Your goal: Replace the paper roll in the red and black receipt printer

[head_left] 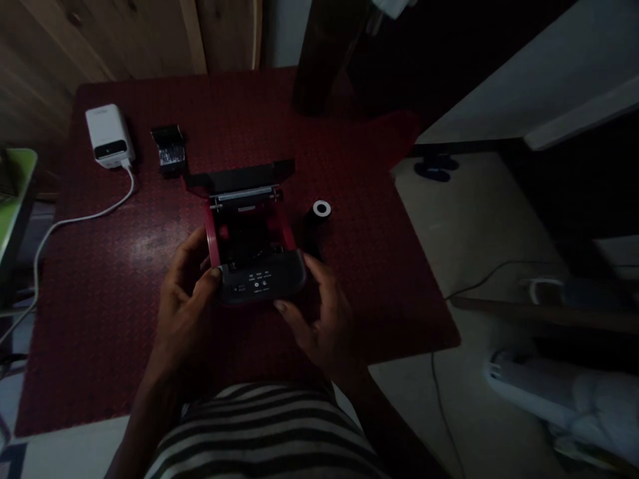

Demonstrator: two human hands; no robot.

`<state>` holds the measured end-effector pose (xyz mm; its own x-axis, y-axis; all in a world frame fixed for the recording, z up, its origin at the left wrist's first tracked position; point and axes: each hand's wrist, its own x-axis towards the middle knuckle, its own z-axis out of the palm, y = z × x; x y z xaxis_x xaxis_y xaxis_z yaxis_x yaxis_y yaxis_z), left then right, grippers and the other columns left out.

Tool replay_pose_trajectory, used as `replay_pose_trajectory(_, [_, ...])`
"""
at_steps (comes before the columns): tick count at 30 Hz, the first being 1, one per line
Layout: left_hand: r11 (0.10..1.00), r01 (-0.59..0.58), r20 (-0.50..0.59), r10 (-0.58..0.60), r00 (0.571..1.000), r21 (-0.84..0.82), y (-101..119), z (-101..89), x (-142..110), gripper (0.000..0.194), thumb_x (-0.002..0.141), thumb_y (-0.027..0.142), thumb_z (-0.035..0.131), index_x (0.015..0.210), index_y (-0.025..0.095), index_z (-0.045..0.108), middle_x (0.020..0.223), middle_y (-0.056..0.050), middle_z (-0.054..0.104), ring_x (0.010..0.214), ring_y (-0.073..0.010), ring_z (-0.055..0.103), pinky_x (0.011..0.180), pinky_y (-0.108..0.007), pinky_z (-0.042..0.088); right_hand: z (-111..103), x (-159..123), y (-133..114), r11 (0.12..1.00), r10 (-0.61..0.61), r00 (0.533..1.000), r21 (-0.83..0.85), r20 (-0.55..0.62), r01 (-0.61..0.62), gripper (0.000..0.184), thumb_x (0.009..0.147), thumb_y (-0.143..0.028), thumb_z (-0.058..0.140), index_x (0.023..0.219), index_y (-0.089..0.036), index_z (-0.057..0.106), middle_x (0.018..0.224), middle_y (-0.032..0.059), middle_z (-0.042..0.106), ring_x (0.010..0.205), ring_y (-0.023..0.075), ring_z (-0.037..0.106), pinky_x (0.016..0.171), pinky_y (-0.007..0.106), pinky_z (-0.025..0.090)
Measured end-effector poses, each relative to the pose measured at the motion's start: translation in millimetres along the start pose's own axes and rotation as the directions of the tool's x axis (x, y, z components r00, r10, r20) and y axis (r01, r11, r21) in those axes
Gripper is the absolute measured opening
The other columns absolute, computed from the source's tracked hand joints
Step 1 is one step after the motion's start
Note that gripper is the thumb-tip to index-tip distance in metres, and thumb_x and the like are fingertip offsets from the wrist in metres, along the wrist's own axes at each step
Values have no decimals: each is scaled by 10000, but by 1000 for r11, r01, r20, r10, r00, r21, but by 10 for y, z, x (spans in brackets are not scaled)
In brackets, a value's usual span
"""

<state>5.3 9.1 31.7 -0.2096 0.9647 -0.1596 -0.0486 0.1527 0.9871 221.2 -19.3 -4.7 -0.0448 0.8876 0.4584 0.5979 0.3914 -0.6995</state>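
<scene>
A small red and black printer [262, 279] sits before me on the red table, its black lid [239, 178] raised and tipped back. The bay inside looks dark, and I cannot make out what lies in it. My left hand [190, 299] holds the printer's left side, thumb on the front corner. On the opposite side, my right hand [322, 316] grips the front right corner, fingers along the side and thumb at the front edge. Just right of the printer stands a small roll [321, 209] with a white end and a dark core.
A white power bank [107, 136] with a white cable [94, 216] lies at the back left of the red table [110, 319]. Beside it is a crumpled shiny black piece [170, 150]. A dark upright object [319, 60] stands at the back. Dark slippers [434, 166] lie on the floor.
</scene>
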Motion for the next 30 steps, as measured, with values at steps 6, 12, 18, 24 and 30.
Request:
replay_pose_trajectory(6, [999, -14, 20, 15, 1000, -33, -106, -42, 12, 525, 1034, 366, 814, 1555, 395, 750, 1645, -51, 719, 1502, -328, 704, 1149, -430, 649, -190, 611, -96, 981, -182, 983, -64, 1, 181, 371, 1155, -181, 625, 1510, -262, 697, 1419, 119, 831, 1326, 288, 794, 1130, 512, 674])
replay_pose_trajectory(12, [990, -135, 47, 138, 989, -50, -267, -112, 81, 514, 1028, 494, 829, 1519, 351, 770, 1625, -78, 727, 1531, -349, 674, 1249, -490, 575, 159, 1430, -175, 872, -256, 782, -213, 568, 440, 200, 1083, -47, 715, 1156, -192, 834, 1083, 73, 878, 999, 244, 823, 901, 375, 651])
replay_pose_trajectory(18, [986, -82, 117, 99, 988, -142, -305, -115, 76, 613, 1005, 452, 863, 1590, 357, 704, 1678, -88, 689, 1547, -356, 671, 1279, -516, 563, 445, 1581, -185, 816, -178, 693, -289, 699, 501, 231, 1013, 0, 783, 1041, -224, 830, 927, 30, 851, 771, 190, 784, 669, 308, 548])
replay_pose_trajectory(24, [986, -84, 122, 102, 987, -146, -300, -112, 80, 619, 1016, 445, 858, 1602, 333, 692, 1681, -103, 686, 1548, -356, 668, 1300, -524, 545, 265, 1558, -294, 799, -179, 708, -319, 683, 510, 297, 984, 35, 751, 1184, -178, 809, 1059, 80, 871, 900, 248, 827, 736, 345, 605])
replay_pose_trajectory(30, [988, -67, 106, 83, 991, -141, -266, -103, 62, 598, 1008, 435, 870, 1574, 321, 716, 1635, -98, 721, 1477, -347, 721, 1213, -482, 607, -269, 1331, -421, 909, -278, 870, -181, 406, 375, 248, 1041, -58, 718, 1211, -217, 805, 1148, 69, 871, 1071, 276, 819, 949, 434, 668])
